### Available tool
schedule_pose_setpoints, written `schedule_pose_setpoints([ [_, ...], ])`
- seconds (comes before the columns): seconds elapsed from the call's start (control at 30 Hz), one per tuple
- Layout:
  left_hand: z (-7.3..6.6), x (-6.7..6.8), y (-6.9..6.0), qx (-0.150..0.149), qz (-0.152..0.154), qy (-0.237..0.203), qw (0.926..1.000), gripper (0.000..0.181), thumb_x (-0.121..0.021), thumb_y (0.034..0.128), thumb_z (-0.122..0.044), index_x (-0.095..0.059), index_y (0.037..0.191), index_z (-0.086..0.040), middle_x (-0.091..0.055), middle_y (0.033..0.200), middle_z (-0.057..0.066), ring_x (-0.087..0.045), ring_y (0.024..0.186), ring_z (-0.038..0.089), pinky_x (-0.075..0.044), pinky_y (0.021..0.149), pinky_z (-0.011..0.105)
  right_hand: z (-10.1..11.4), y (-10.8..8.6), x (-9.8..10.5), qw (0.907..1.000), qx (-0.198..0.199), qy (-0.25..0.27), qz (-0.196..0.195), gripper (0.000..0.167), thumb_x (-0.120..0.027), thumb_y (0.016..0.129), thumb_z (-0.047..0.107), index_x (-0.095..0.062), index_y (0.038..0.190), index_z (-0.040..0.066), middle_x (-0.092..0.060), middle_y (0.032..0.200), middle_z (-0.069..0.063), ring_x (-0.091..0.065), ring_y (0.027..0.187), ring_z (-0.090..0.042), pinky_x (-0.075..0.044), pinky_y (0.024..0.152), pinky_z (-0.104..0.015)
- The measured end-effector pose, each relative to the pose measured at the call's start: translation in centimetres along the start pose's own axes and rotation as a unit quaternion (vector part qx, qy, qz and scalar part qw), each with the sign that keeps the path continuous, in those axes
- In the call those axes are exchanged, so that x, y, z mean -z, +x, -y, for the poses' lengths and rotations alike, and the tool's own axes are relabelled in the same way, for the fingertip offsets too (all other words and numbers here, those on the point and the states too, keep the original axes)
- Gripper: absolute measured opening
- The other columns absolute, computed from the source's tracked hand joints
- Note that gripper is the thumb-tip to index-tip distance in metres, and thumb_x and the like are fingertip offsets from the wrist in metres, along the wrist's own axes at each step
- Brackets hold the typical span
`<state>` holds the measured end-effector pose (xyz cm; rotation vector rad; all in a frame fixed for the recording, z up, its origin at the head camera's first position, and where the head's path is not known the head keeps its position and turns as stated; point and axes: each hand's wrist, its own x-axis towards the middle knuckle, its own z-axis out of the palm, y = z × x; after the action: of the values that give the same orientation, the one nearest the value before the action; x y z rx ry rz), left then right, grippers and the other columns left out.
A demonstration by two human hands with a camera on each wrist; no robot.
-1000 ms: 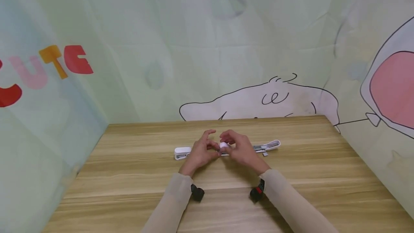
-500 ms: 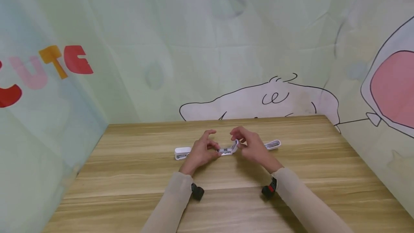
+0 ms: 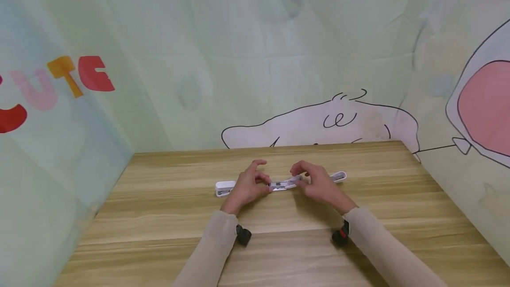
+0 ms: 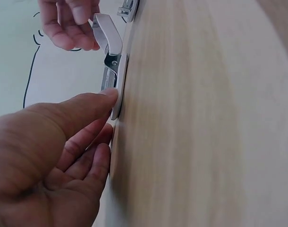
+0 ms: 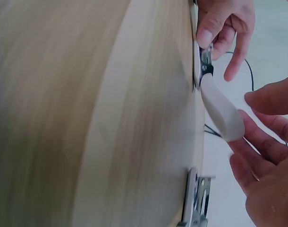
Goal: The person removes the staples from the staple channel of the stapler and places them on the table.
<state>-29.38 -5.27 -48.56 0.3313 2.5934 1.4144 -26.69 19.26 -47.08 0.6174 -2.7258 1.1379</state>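
Observation:
A white stapler (image 3: 278, 185) lies on the table between the two hands, its top cover (image 5: 222, 108) swung far back and its metal magazine (image 4: 108, 78) bare. My left hand (image 3: 249, 187) pinches the near end of the stapler's body, the thumb pressing on its side. On the other side, fingers of my right hand (image 3: 318, 185) touch the raised end of the cover from beneath. In the right wrist view the right thumb stands apart from the cover.
To the left a second white stapler (image 3: 225, 185) lies closed, partly behind the left hand. A third stapler (image 3: 338, 177), opened out, lies on the right, partly covered by the right hand. The wooden table (image 3: 279, 251) meets a printed cloth backdrop (image 3: 239, 56).
My right hand has moved right, swinging the stapler's cover up and over from the body until it leans out low to the right. The left hand has stayed in place.

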Motion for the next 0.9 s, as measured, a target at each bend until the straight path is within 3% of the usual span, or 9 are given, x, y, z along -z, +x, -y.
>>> schedule_pose_setpoints([
  [0.27, 0.1, 0.1, -0.1, -0.008, 0.003, -0.001, 1.0000, 0.081, -0.087, 0.0881, -0.005, -0.045, 0.157, -0.016, -0.080, 0.106, 0.000, -0.071, 0.120, 0.027, -0.041, 0.126, 0.057, 1.4, 0.8, -2.2, 0.9961, 0.032, -0.079, -0.024, 0.006, -0.075, 0.092, 0.008, -0.080, 0.096, 0.008, -0.078, 0.115, -0.013, -0.069, 0.115, -0.035, -0.053, 0.101, -0.058],
  [0.57, 0.3, 0.0, -0.1, -0.013, 0.014, -0.023, 0.9996, 0.085, -0.087, 0.0876, -0.004, -0.043, 0.159, -0.016, -0.079, 0.105, 0.000, -0.072, 0.116, 0.026, -0.047, 0.122, 0.055, 2.4, 1.4, -3.7, 0.9891, -0.002, -0.147, 0.003, 0.010, -0.076, 0.092, 0.018, -0.085, 0.089, 0.014, -0.076, 0.119, -0.009, -0.063, 0.128, -0.036, -0.040, 0.111, -0.071],
  [0.7, 0.3, 0.0, -0.2, -0.013, 0.017, -0.027, 0.9994, 0.085, -0.087, 0.0877, -0.005, -0.042, 0.160, -0.016, -0.079, 0.105, -0.001, -0.072, 0.117, 0.025, -0.047, 0.122, 0.055, 2.8, 1.5, -4.0, 0.9881, 0.004, -0.153, 0.004, 0.010, -0.076, 0.090, 0.014, -0.086, 0.088, 0.014, -0.077, 0.115, -0.009, -0.065, 0.120, -0.036, -0.043, 0.106, -0.071],
  [0.9, 0.4, 0.2, -0.1, -0.023, 0.016, -0.020, 0.9994, 0.085, -0.087, 0.0869, -0.005, -0.043, 0.159, -0.014, -0.079, 0.104, -0.001, -0.073, 0.114, 0.023, -0.049, 0.120, 0.054, 3.1, 1.6, -4.4, 0.9906, 0.003, -0.136, -0.008, 0.012, -0.074, 0.089, 0.010, -0.086, 0.089, 0.012, -0.078, 0.115, -0.010, -0.066, 0.121, -0.037, -0.044, 0.104, -0.069],
])
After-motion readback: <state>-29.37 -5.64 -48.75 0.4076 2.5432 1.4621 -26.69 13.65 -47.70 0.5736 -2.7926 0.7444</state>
